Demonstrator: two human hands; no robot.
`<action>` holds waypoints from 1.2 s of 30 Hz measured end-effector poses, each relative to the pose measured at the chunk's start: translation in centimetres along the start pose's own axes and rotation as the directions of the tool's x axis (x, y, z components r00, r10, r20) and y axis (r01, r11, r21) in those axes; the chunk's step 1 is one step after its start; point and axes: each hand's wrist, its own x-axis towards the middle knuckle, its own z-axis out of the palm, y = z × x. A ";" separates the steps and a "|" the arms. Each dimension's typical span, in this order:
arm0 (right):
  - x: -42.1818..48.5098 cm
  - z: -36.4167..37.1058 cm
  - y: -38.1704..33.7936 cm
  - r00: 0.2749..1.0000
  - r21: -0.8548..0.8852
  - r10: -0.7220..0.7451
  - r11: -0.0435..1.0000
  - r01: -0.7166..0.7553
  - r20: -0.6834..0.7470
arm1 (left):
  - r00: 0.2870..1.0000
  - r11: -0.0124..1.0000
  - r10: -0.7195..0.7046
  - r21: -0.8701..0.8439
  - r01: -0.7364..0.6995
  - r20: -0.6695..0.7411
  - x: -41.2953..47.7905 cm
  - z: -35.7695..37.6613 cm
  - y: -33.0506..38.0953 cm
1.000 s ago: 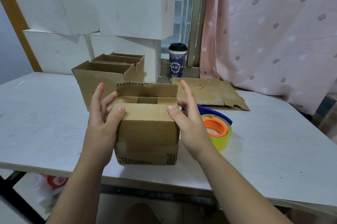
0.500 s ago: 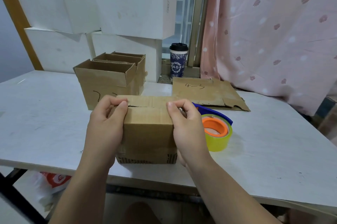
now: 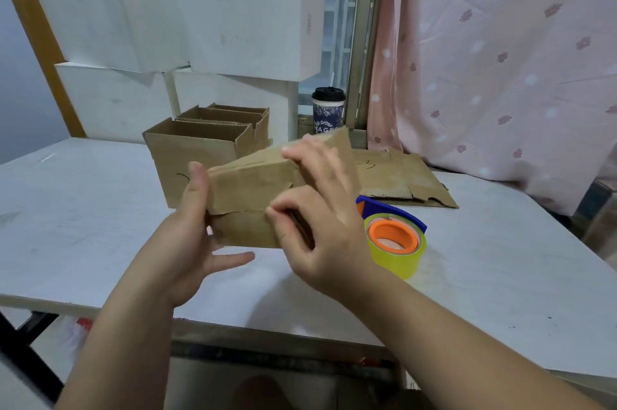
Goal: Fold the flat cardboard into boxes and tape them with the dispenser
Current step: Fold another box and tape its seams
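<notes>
Two hands on the cardboard box [image 3: 253, 199] now, and it's up off the table [image 3: 83, 209], tilted, with its far right end riding higher than the left. Left hand [image 3: 197, 229] cradles the lower left corner: thumb straight up the side panel, fingers [image 3: 233, 259] stretched flat underneath, one poking out below the bottom edge. Right hand [image 3: 324, 219] is wrapped over the right end, fingers spread across the top face and thumb pressed on the front panel. That hand is blurred, so the exact fingertip contact is hard to call. The flaps on the front face look folded shut, with a ragged seam running across.

Just beside the right hand, the tape dispenser [image 3: 395, 242] lies on the table: yellow-green roll, orange core, blue handle. Behind it lies a sheet of flat cardboard [image 3: 400, 179]. Further back to the left, open boxes [image 3: 200, 145] stand in a row, close together, in front of stacked white boxes [image 3: 233, 8]. A lidded cup [image 3: 328, 109] stands by the window, beside a pink curtain [image 3: 500, 58].
</notes>
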 end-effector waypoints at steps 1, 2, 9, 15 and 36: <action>-0.1 -0.1 0.3 0.994 -0.055 -0.102 0.993 0.105 0.043 | 0.998 0.995 -0.051 -0.089 0.053 0.033 0.3 -0.2 -0.2; -0.3 -0.2 0.6 0.974 -0.101 -0.206 0.971 0.215 0.094 | 0.992 0.978 -0.090 -0.180 0.104 0.084 0.5 -0.2 -0.4; -2.5 -0.5 2.1 0.882 -0.159 -0.368 0.891 0.425 0.295 | 0.963 0.769 -0.114 -0.592 0.242 0.246 1.7 0.0 -3.7; -3.7 0.1 0.0 0.818 0.133 0.540 0.812 -0.568 0.199 | 0.997 0.767 0.035 -0.642 0.017 0.068 2.1 1.1 -6.1; -7.9 -1.7 3.8 0.405 -0.025 0.661 0.539 -0.842 0.632 | 0.982 0.927 0.113 0.372 -0.050 -0.150 2.2 -1.1 -6.4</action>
